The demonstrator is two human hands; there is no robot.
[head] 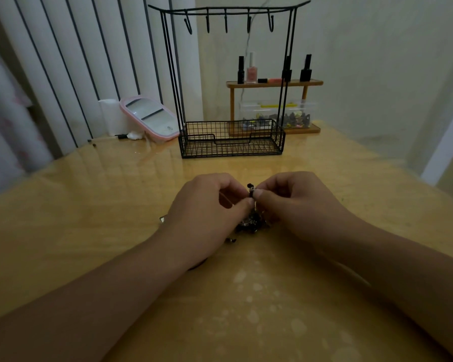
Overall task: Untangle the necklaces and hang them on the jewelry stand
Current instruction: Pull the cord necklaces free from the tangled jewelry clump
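Necklaces (pixel 251 220) lie bunched on the table (pixel 89 205) between both hands, left hand (pixel 207 210) and right hand (pixel 296 202) each pinching a strand in a tight grip, so a hard tug could cinch the knot or snap a chain before anything reaches the stand (pixel 230 74).

A glossy yellow-wood worktop (pixel 89 205) filled a dimly lit room, its surface catching pale reflections. Behind the worktop to the left hung white vertical blinds (pixel 71 61) with dark gaps between the slats. A plain off-white wall (pixel 364 48) rose behind the worktop to the right, marked by a thin dark crack. A small wooden shelf (pixel 273 83) stood at the worktop's far edge against that wall. Off the worktop's right side, a white door frame (pixel 445 145) showed.
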